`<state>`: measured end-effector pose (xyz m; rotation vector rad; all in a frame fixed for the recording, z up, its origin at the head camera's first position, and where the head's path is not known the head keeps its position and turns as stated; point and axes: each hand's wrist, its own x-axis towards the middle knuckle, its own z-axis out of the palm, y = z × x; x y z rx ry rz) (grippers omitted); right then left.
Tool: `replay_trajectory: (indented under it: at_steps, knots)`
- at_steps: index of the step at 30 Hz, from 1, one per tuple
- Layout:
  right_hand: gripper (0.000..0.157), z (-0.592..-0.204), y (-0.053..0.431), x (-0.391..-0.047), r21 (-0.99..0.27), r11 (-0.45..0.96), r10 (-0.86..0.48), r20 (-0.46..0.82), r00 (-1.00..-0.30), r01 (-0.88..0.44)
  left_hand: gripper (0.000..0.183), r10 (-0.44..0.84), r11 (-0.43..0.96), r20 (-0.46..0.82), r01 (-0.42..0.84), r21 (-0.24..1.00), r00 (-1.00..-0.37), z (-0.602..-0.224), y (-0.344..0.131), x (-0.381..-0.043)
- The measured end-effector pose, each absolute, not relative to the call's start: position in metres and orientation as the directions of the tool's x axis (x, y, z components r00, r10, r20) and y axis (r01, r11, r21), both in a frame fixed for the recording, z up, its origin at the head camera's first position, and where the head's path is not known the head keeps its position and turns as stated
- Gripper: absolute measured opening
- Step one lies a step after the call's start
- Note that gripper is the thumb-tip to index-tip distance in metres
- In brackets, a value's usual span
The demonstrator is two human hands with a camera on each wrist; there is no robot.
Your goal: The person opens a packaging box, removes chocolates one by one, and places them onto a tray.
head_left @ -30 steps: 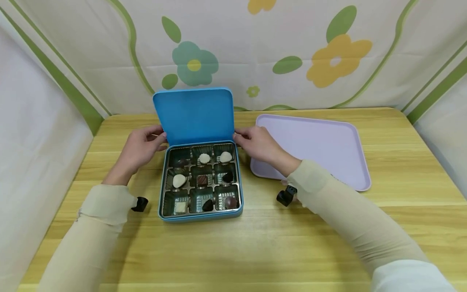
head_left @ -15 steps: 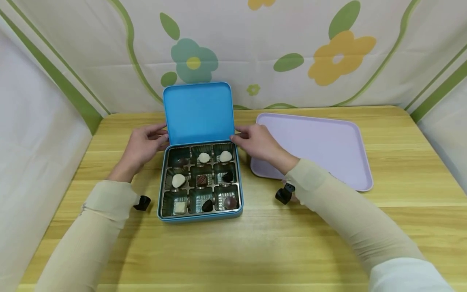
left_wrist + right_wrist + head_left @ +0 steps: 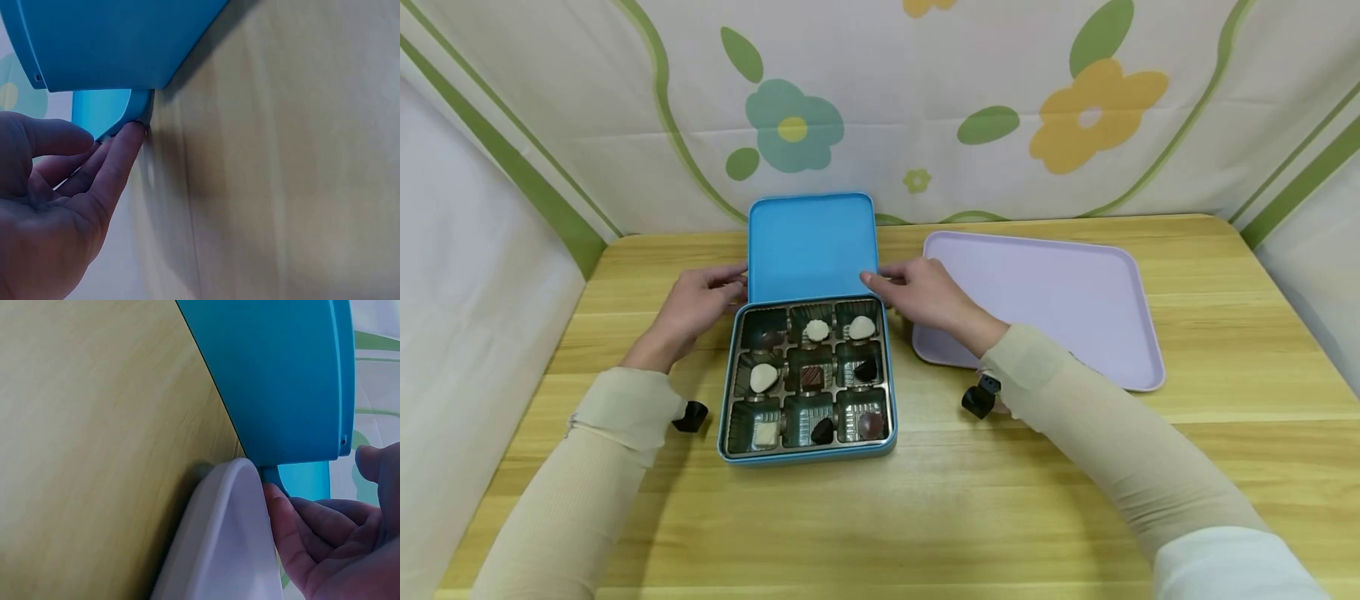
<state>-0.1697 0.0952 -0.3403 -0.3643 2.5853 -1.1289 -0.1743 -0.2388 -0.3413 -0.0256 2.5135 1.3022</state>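
At the far left, a beige sleeve (image 3: 580, 492) is seen, with a black device (image 3: 691, 417) worn near its cuff. The left hand (image 3: 688, 308) is held at the left edge of a blue lid (image 3: 812, 250); the edge is touched by the fingertips, while whether it is also pinched by the thumb cannot be told. The lid is laid back behind an opened blue box (image 3: 808, 458), which is set on the wooden tabletop (image 3: 925, 517) just left of the middle. By a tray liner the box is divided into nine compartments, and in each a small piece is held: white ones, dark ones, and a striped brown square (image 3: 812, 378) in the centre compartment. The lid's right edge is touched by the lightly bent fingers of the right hand (image 3: 931, 295), whose thumb is held apart from them, as is shown in the right wrist view. Farther right, a lilac tray (image 3: 1048, 304) is placed near the box, its left side partly covered by the right hand. Behind the tabletop, a flower-patterned cloth (image 3: 887, 50) is hung.
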Motion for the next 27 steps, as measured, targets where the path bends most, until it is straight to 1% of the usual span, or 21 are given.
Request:
replay_trajectory:
  at_steps: [4, 9, 15, 22, 27]
  knots:
    - [0.059, -0.34, 0.095, -0.169, -0.731, 0.676, -0.335, -0.196, -0.922, -0.09, 0.051, 0.145, 0.587, -0.317, -0.176, 0.79, -0.938, -0.341, -0.24, -0.174]
    - [0.056, -0.337, 0.094, -0.166, -0.717, 0.691, -0.333, -0.211, -0.919, -0.086, 0.054, 0.182, 0.582, -0.362, -0.197, 0.789, -0.914, -0.342, -0.24, -0.172]
    - [0.056, -0.336, 0.092, -0.164, -0.714, 0.697, -0.335, -0.244, -0.91, -0.066, 0.059, 0.186, 0.61, -0.39, -0.205, 0.766, -0.902, -0.342, -0.243, -0.17]
    - [0.053, -0.337, 0.092, -0.163, -0.721, 0.688, -0.341, -0.212, -0.916, -0.089, 0.063, 0.201, 0.601, -0.407, -0.216, 0.77, -0.891, -0.343, -0.244, -0.167]
    - [0.054, -0.337, 0.093, -0.163, -0.734, 0.676, -0.321, -0.207, -0.924, -0.07, 0.062, 0.205, 0.595, -0.407, -0.216, 0.774, -0.89, -0.343, -0.245, -0.164]
